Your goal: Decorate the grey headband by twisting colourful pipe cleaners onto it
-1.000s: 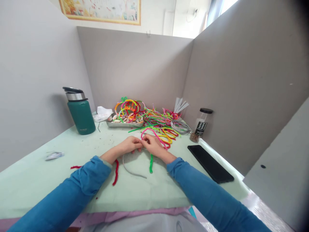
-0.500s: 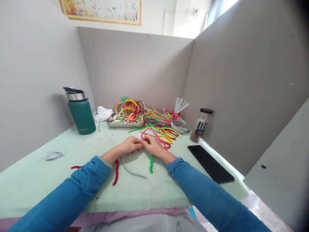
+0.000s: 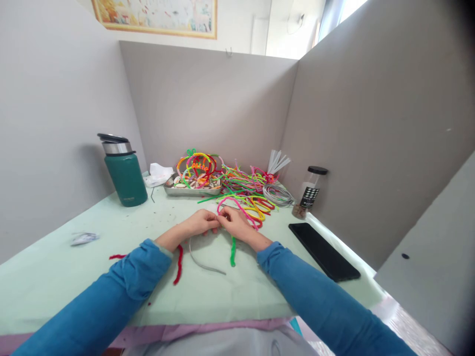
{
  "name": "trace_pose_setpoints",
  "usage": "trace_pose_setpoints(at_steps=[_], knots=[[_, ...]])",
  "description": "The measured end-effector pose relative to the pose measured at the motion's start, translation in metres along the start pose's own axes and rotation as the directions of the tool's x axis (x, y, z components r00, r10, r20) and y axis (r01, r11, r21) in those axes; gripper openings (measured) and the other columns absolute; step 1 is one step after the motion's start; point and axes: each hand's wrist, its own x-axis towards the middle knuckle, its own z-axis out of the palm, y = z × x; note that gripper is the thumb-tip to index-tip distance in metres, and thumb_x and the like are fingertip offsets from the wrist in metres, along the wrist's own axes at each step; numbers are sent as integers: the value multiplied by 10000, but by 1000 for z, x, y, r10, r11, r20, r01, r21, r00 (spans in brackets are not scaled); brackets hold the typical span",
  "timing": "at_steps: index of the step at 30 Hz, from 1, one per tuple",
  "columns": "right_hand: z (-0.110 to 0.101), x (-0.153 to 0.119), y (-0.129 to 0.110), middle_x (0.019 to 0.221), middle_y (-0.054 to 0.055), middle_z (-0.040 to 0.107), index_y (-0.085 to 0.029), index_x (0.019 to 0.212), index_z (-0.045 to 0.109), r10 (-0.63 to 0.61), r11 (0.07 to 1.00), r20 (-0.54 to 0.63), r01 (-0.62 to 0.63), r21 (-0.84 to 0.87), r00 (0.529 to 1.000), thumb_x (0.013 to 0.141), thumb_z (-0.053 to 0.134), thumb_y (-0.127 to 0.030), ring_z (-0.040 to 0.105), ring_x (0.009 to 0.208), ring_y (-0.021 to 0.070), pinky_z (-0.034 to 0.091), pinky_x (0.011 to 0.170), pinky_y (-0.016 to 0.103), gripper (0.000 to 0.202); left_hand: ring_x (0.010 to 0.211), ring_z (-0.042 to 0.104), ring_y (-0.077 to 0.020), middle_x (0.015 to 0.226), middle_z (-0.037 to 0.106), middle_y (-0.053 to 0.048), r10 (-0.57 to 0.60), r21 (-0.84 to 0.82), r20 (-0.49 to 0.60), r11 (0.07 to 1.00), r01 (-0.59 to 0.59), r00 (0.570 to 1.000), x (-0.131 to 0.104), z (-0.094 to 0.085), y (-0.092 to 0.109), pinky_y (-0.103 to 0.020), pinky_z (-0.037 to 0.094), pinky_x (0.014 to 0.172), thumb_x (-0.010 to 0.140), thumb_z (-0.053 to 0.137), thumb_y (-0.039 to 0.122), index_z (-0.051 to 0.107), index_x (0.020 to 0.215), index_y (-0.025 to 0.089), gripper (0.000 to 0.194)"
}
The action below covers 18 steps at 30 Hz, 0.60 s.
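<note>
Though nothing has visibly shifted, the left hand (image 3: 200, 221) and right hand (image 3: 235, 222) stay together, apparently at fine work, their grip hidden.

Green pipe cleaner (image 3: 232, 253), top behind right hand (image 3: 236, 223)

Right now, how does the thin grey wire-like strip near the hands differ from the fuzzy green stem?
The thin grey wire-like strip bends in a long curve; the fuzzy green stem runs nearly straight. The strip looks smooth and slim, the stem furry and thicker. More of the strip's length shows than of the stem's. Both show against the pale green tablecloth.
</note>
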Motion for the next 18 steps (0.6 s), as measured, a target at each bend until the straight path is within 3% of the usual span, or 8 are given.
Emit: trace_pose_setpoints(at_steps=[18], knots=[[0, 0, 1, 668, -23, 545, -170, 726, 516, -12, 1000, -3, 12, -10, 1000, 786, 465, -309, 456, 582, 94, 288, 511, 209, 160, 457, 409, -69, 643, 595, -1, 17, 6, 7, 1000, -17, 1000, -1, 0, 2, -187, 341, 453, 703, 493, 507, 610, 734, 138, 388]])
